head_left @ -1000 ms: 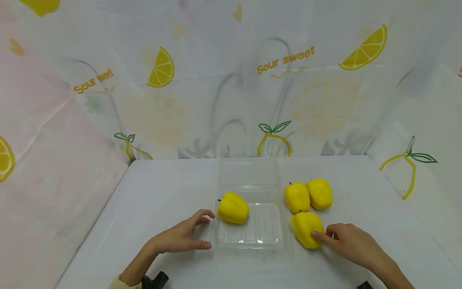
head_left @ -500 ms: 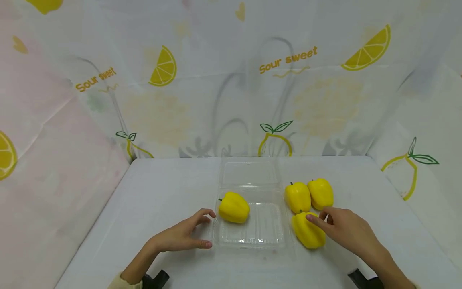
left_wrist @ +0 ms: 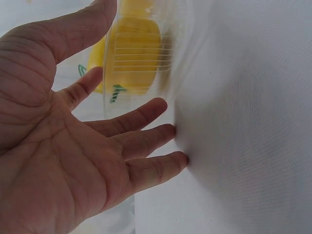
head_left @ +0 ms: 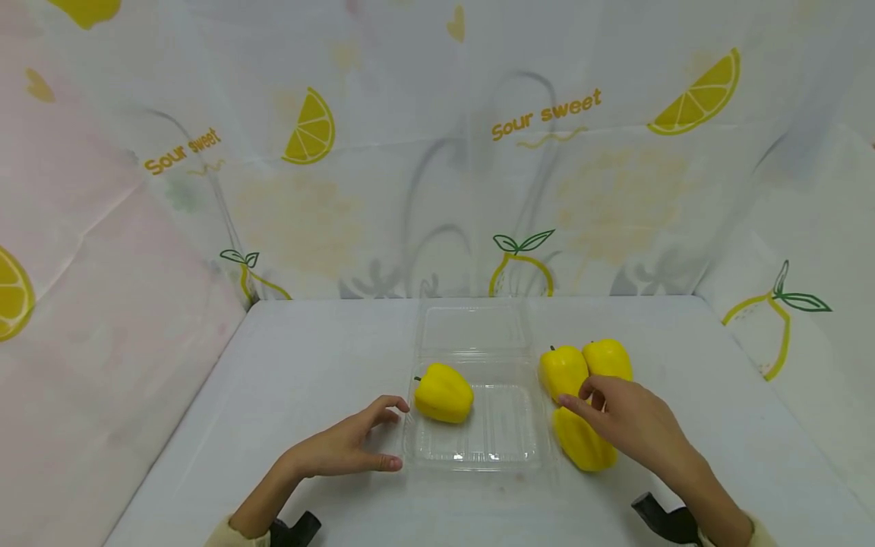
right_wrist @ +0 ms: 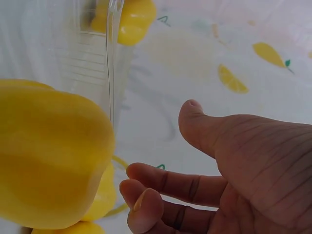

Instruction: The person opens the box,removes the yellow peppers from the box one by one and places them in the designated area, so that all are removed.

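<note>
A clear plastic clamshell container (head_left: 506,427) lies with its lid (head_left: 472,327) folded back. Inside its left half rests one yellow bell pepper (head_left: 444,393) on its side. My left hand (head_left: 345,443) stands at the container's left wall, thumb and fingers spread, gripping nothing; the left wrist view shows fingertips down at the tablecloth. Over the group on the right hovers my right hand (head_left: 632,416), with bent fingers and an empty grasp. Beneath it is the front bell pepper (head_left: 579,444), partly covered. Two more, a left one (head_left: 562,372) and a right one (head_left: 607,358), sit behind.
A white cloth covers the table (head_left: 307,342). Lemon-printed curtains (head_left: 383,190) hang behind and along both sides. Black wrist camera mounts, left (head_left: 297,528) and right (head_left: 663,518), stick out below the hands.
My right hand has left the front bell pepper's right side and moved up and leftward over the group. The left hand and the container stay put.
</note>
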`<state>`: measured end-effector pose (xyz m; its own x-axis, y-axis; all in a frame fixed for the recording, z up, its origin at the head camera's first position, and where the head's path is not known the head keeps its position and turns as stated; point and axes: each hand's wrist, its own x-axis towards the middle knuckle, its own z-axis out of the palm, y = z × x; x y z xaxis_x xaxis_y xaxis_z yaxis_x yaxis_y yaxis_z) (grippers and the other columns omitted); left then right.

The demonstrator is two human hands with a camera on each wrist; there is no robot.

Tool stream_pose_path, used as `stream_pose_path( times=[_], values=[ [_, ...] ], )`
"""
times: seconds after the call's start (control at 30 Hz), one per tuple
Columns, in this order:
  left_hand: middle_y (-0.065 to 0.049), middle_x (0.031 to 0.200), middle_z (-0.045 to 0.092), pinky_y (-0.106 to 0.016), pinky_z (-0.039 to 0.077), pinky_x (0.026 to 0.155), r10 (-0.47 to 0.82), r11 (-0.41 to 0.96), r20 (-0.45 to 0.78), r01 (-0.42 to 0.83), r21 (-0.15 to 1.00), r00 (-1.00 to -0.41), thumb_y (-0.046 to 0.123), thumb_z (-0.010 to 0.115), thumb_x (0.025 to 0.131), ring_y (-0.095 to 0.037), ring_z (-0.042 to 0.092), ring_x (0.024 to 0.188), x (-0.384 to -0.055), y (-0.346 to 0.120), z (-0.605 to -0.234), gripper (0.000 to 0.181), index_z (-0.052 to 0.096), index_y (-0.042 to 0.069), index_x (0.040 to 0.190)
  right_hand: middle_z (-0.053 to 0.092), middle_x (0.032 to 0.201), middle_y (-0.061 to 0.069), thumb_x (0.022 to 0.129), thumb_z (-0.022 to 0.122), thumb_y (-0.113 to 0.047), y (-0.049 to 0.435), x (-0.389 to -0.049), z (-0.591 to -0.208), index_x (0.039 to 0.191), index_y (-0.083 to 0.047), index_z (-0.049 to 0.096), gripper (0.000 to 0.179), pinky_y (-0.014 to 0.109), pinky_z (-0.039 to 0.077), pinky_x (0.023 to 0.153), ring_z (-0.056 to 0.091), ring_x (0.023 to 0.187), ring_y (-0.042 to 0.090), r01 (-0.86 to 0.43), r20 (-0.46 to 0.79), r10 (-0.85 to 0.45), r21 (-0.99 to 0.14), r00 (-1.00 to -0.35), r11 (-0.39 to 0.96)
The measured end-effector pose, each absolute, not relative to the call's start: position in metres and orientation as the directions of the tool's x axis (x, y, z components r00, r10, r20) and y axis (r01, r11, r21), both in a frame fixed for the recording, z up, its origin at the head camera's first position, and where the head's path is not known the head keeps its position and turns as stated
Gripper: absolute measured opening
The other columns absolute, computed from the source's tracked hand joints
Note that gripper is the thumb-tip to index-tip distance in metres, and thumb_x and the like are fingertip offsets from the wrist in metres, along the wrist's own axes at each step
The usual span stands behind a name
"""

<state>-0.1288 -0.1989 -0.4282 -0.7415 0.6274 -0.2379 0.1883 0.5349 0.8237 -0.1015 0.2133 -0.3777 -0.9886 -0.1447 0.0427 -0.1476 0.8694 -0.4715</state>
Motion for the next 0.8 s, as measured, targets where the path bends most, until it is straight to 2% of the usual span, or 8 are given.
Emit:
stream_pose_path(
  times=[0.27, 0.67, 0.8],
  values=[
    [-0.016, 0.144, 0.046, -0.067, 0.027, 0.105, 0.630, 0.530, -0.236, 0.188, 0.827, -0.740, 0.030, 0.078, 0.087, -0.037, 0.039, 0.135, -0.128, -0.198, -0.426, 0.070, 0.035, 0.022, 0.140, 0.056, 0.075, -0.005, 0.087, 0.066, -0.058, 0.201, -0.111, -0.378, 0.092, -0.017, 0.066, 0.041, 0.030, 0.042, 0.054, 0.048, 0.061, 0.013, -0.155, 0.032, -0.159, -0.488, -0.987, 0.859],
    [-0.016, 0.143, 0.046, -0.066, 0.028, 0.106, 0.629, 0.536, -0.237, 0.192, 0.822, -0.741, 0.031, 0.078, 0.087, -0.036, 0.040, 0.135, -0.128, -0.198, -0.428, 0.069, 0.035, 0.021, 0.140, 0.062, 0.093, 0.001, 0.085, 0.067, -0.060, 0.183, -0.120, -0.384, 0.116, -0.009, 0.065, 0.059, 0.029, 0.045, 0.061, 0.052, 0.074, 0.013, -0.191, 0.042, -0.195, -0.479, -0.980, 0.857],
    [-0.016, 0.143, 0.046, -0.067, 0.028, 0.105, 0.633, 0.528, -0.229, 0.196, 0.826, -0.739, 0.030, 0.078, 0.087, -0.037, 0.039, 0.135, -0.128, -0.198, -0.426, 0.069, 0.035, 0.021, 0.140, 0.063, 0.098, 0.004, 0.086, 0.070, -0.055, 0.177, -0.123, -0.386, 0.120, -0.009, 0.063, 0.058, 0.028, 0.046, 0.063, 0.052, 0.075, 0.012, -0.215, 0.061, -0.214, -0.502, -0.975, 0.838]
  ],
)
